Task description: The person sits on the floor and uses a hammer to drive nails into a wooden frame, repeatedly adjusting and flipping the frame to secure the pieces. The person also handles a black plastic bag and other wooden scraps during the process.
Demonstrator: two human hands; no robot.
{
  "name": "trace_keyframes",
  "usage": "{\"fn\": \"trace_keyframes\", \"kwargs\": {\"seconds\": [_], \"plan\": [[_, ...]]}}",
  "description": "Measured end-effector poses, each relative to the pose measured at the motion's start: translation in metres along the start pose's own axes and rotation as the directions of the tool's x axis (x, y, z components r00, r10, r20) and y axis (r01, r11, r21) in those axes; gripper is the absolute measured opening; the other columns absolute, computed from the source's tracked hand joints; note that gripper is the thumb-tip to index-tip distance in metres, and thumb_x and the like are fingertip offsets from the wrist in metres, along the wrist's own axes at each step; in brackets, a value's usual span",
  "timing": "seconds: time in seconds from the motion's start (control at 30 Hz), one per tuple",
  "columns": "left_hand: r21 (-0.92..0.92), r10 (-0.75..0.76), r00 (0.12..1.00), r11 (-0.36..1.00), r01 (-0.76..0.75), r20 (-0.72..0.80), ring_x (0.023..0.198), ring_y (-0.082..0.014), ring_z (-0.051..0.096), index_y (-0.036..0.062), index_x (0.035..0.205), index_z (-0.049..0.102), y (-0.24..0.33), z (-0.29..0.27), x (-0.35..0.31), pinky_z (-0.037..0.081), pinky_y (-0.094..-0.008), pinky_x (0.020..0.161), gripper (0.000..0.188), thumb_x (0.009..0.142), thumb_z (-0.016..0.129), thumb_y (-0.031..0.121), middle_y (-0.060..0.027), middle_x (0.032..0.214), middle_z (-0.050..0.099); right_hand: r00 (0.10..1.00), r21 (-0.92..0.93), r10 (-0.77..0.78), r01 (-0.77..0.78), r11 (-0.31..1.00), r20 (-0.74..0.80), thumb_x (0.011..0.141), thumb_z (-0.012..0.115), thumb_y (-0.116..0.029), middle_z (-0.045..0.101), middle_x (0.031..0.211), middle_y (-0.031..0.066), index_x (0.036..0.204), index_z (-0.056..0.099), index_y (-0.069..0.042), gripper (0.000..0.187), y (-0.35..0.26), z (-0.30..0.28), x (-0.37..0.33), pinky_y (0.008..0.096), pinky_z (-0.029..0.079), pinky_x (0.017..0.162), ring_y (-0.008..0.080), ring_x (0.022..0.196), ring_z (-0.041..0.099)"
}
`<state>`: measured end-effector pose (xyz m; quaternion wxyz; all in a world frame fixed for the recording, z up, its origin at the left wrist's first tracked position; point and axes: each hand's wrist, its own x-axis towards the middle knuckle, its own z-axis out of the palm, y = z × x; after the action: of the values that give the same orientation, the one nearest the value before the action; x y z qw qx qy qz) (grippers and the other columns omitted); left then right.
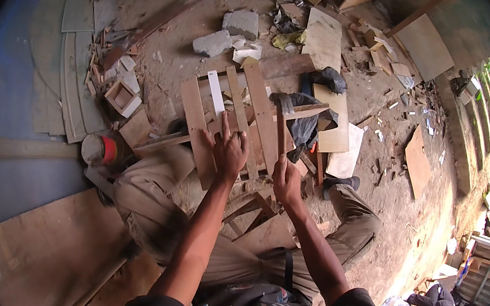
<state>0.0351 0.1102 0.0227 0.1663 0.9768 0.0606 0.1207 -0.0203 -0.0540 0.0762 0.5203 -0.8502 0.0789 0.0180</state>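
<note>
In front of me lies a frame of wooden slats: a wide board [192, 106] on the left, a narrow slat [236, 94] in the middle and another wide board [259, 102] on the right. A white strip [214, 91] lies between the left board and the narrow slat. My left hand [231, 153] rests over the slats with its fingers apart, the index finger reaching to the white strip's near end. My right hand [288, 180] is closed round the wooden handle of a hammer [282, 130]. The hammer's head lies by the right board, near a crossing wooden bar [306, 111].
Black plastic [305, 130] lies right of the frame. Concrete blocks [241, 24] and wood scraps lie beyond. A can with a red band [108, 150] and a small wooden box [122, 98] stand left. Plywood sheets [325, 40] lie further off. A person [436, 302] is at the lower right.
</note>
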Motion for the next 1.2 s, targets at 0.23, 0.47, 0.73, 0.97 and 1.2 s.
{"fn": "trace_keyframes", "kwargs": {"seconds": [0.23,0.47,0.73,0.97,1.2], "plan": [[-0.076,0.01,0.999,0.997,-0.013,-0.036,0.092,-0.0331,0.065,0.0078,0.095,0.074,-0.001,0.002,0.005,0.012,-0.068,0.112,0.034,0.096,0.049,0.031,-0.0123,0.154,0.037,0.989,-0.195,0.095,-0.072,0.978,0.113,0.105,0.034,-0.049,0.05,0.057,0.0143,0.072,0.054,0.002,0.063,0.0,0.0,0.009,0.0422,0.041,0.054,0.0237,0.055,0.051],[-0.051,0.029,0.997,0.998,-0.033,-0.074,0.093,-0.032,0.066,0.0074,0.092,0.074,0.0,0.003,0.005,0.011,-0.0683,0.112,0.035,0.097,0.047,0.029,-0.0136,0.153,0.038,0.943,-0.087,0.277,-0.265,0.96,0.186,0.102,0.034,-0.058,0.044,0.054,-0.0006,0.064,0.048,-0.008,0.064,0.005,-0.002,0.02,0.0312,0.033,0.042,0.0109,0.047,0.04],[-0.083,0.029,0.996,0.996,-0.035,-0.08,0.094,-0.0319,0.066,0.0058,0.092,0.073,0.002,0.003,0.004,0.01,-0.0672,0.113,0.035,0.096,0.049,0.031,-0.0123,0.155,0.035,0.977,-0.237,0.144,-0.105,0.966,0.156,0.105,0.036,-0.043,0.043,0.052,0.0173,0.064,0.045,0.005,0.064,0.011,0.0,0.014,0.0446,0.037,0.052,0.0255,0.049,0.043],[-0.114,-0.002,1.0,0.993,-0.001,-0.022,0.095,-0.0326,0.067,0.0055,0.09,0.074,0.001,0.001,0.004,0.009,-0.0668,0.113,0.034,0.095,0.05,0.03,-0.012,0.157,0.032,1.0,-0.205,-0.007,0.013,0.979,0.03,0.104,0.036,-0.045,0.054,0.064,0.0346,0.069,0.057,0.01,0.068,-0.002,0.007,0.0,0.0551,0.043,0.061,0.0532,0.067,0.058],[-0.054,0.005,0.999,0.999,-0.007,-0.047,0.09,-0.0328,0.065,0.0055,0.093,0.075,0.0,-0.001,0.007,0.012,-0.0673,0.112,0.035,0.096,0.049,0.029,-0.0112,0.156,0.034,0.993,-0.052,0.087,-0.083,0.995,0.085,0.105,0.034,-0.042,0.049,0.057,0.0223,0.071,0.052,0.005,0.06,-0.023,-0.002,0.012,0.0474,0.04,0.054,0.0371,0.054,0.053]]}}
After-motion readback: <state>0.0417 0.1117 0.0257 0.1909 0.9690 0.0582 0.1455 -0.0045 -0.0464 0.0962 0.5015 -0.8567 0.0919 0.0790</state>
